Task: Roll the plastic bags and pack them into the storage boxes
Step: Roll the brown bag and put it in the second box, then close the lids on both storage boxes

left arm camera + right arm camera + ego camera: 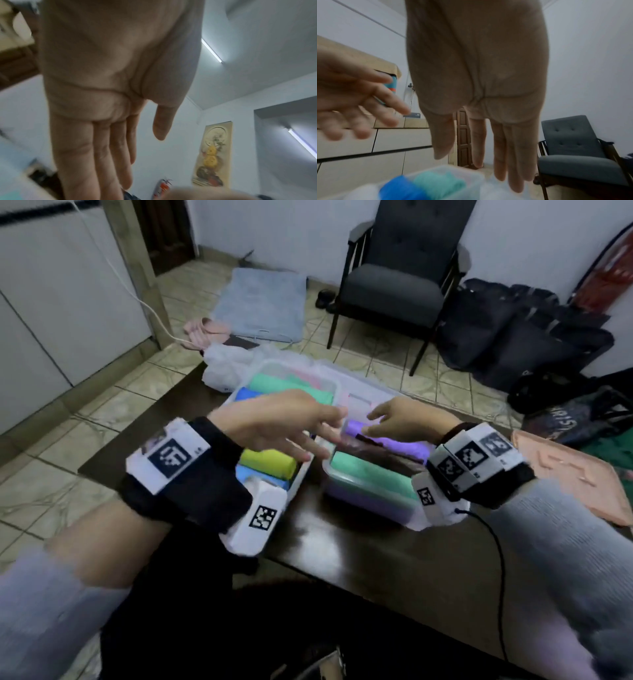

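Observation:
Two clear storage boxes stand side by side on the dark table (359,546). The left box (298,477) holds rolled bags in green, blue and yellow (269,465). The right box (339,484) holds a purple roll (390,440), a dark one and a green one (370,470). My left hand (301,433) hovers over the gap between the boxes, fingers straight and spread, holding nothing. My right hand (394,414) hangs above the purple roll with straight, relaxed fingers (508,155) and holds nothing. In the left wrist view the left palm (106,67) is flat and empty.
A crumpled white plastic bag (222,368) lies behind the left box. A pink lid (575,474) rests at the table's right end. On the floor beyond stand a grey armchair (400,278), dark bags (520,340), a blue mat (260,302) and pink slippers (205,332).

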Tool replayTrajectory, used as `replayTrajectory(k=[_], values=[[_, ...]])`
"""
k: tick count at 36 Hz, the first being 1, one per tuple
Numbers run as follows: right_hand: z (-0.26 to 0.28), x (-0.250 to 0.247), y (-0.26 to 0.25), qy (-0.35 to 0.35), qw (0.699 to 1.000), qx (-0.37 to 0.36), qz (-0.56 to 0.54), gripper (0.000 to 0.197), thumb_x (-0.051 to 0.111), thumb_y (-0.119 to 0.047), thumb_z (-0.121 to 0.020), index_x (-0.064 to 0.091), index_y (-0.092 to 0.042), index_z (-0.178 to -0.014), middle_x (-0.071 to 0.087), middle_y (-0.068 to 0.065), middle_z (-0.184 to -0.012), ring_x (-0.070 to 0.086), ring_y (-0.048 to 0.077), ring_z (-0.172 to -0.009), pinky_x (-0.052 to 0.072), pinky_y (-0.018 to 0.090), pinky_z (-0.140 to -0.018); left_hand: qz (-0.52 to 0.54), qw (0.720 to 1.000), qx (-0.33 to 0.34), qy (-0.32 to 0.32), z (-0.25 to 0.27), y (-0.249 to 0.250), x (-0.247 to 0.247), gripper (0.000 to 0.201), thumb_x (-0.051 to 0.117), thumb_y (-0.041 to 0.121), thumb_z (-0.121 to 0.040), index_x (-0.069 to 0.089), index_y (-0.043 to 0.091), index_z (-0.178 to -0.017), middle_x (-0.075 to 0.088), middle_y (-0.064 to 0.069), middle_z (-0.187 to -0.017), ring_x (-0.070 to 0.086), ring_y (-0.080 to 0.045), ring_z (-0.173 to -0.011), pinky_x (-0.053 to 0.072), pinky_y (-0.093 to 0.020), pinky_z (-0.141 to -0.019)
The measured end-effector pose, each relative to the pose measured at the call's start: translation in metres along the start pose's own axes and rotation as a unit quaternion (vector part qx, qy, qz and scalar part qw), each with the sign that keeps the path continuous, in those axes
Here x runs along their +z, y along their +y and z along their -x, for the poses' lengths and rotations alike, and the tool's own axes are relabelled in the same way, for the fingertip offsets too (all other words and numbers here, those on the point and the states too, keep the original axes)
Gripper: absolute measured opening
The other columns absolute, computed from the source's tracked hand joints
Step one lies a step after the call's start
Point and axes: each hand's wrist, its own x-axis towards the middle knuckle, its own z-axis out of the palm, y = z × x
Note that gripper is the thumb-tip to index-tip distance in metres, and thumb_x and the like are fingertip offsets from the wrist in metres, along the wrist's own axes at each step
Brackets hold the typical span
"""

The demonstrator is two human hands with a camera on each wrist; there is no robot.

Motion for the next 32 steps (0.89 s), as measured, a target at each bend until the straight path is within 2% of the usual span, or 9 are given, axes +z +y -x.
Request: replayTrajectory(k=[4,9,11,14,16,20,27,30,32], values=[[-0.020,-0.045,-0.014,0.029,0.997,-0.047,-0.049,0.042,0.059,-0.039,-0.090,0.062,-0.014,-0.123,0.063,0.005,-0.121,0.057,0.020,-0.110,0.041,0.027,-0.094,-0.004,0.990,0.084,0.110,-0.018,0.042,-0.062,0.019,0.045,0.030,-0.098,0.055,0.015,-0.107,0.064,0.002,-0.101,0.063,-0.014,-0.083,0.047,-0.024,-0.072],[-0.068,-0.084,-0.021,0.072,0.986,-0.070,-0.130,0.033,0.060,-0.035,-0.090,0.067,-0.012,-0.112,0.063,0.002,-0.090,0.056,0.010,-0.078,0.043,0.024,-0.075,-0.045,0.977,0.081,0.192,-0.080,0.056,-0.124,0.010,0.051,0.022,-0.097,0.054,0.016,-0.089,0.061,0.003,-0.093,0.060,-0.004,-0.063,0.048,-0.018,-0.057],[-0.095,-0.093,-0.021,0.084,0.983,-0.068,-0.146,0.034,0.060,-0.036,-0.090,0.067,-0.011,-0.113,0.065,0.003,-0.092,0.059,0.010,-0.080,0.048,0.025,-0.076,-0.059,0.982,0.045,0.176,-0.107,0.051,-0.142,0.011,0.052,0.021,-0.097,0.057,0.011,-0.099,0.061,-0.002,-0.102,0.062,-0.007,-0.067,0.050,-0.016,-0.053],[-0.132,-0.102,-0.021,0.093,0.982,-0.075,-0.148,0.035,0.059,-0.036,-0.091,0.067,-0.011,-0.114,0.066,0.005,-0.093,0.060,0.013,-0.086,0.050,0.031,-0.089,-0.056,0.989,0.000,0.138,-0.143,0.038,-0.158,0.014,0.052,0.019,-0.097,0.056,0.007,-0.103,0.059,-0.008,-0.114,0.061,-0.016,-0.079,0.051,-0.024,-0.069],[-0.155,-0.103,-0.021,0.088,0.984,-0.085,-0.128,0.032,0.058,-0.033,-0.092,0.066,-0.011,-0.114,0.065,0.000,-0.093,0.059,0.012,-0.087,0.047,0.027,-0.085,-0.050,0.993,-0.016,0.110,-0.164,0.031,-0.165,0.014,0.055,0.016,-0.095,0.057,0.004,-0.103,0.060,-0.012,-0.117,0.062,-0.017,-0.078,0.052,-0.027,-0.073],[-0.204,-0.096,-0.023,0.067,0.993,-0.085,-0.054,0.033,0.057,-0.033,-0.092,0.065,-0.012,-0.117,0.066,0.003,-0.113,0.059,0.016,-0.101,0.044,0.025,-0.087,-0.085,0.994,-0.043,0.059,-0.201,0.026,-0.175,0.011,0.062,0.014,-0.090,0.059,0.005,-0.096,0.063,-0.012,-0.108,0.066,-0.019,-0.077,0.057,-0.019,-0.058],[-0.283,-0.060,-0.032,0.029,0.997,-0.075,-0.013,0.034,0.059,-0.034,-0.091,0.064,-0.015,-0.118,0.064,0.002,-0.119,0.058,0.018,-0.107,0.042,0.026,-0.086,-0.099,0.991,-0.083,-0.014,-0.259,0.024,-0.174,0.026,0.060,0.014,-0.091,0.057,-0.002,-0.111,0.067,-0.012,-0.098,0.070,-0.019,-0.072,0.057,-0.026,-0.071],[-0.306,-0.042,-0.036,0.025,0.996,-0.089,0.013,0.037,0.059,-0.037,-0.091,0.062,-0.016,-0.121,0.063,0.001,-0.122,0.056,0.018,-0.110,0.038,0.021,-0.075,-0.095,0.989,-0.107,-0.049,-0.276,0.021,-0.167,0.027,0.059,0.013,-0.091,0.055,-0.003,-0.113,0.065,-0.013,-0.098,0.068,-0.019,-0.073,0.057,-0.025,-0.069],[-0.318,-0.032,-0.038,0.008,0.996,-0.088,0.015,0.040,0.056,-0.039,-0.092,0.060,-0.012,-0.121,0.063,0.004,-0.122,0.057,0.021,-0.112,0.040,0.023,-0.077,-0.101,0.986,-0.119,-0.063,-0.284,0.017,-0.163,0.024,0.059,0.013,-0.091,0.057,-0.001,-0.110,0.064,-0.012,-0.097,0.065,-0.018,-0.077,0.057,-0.022,-0.065]])
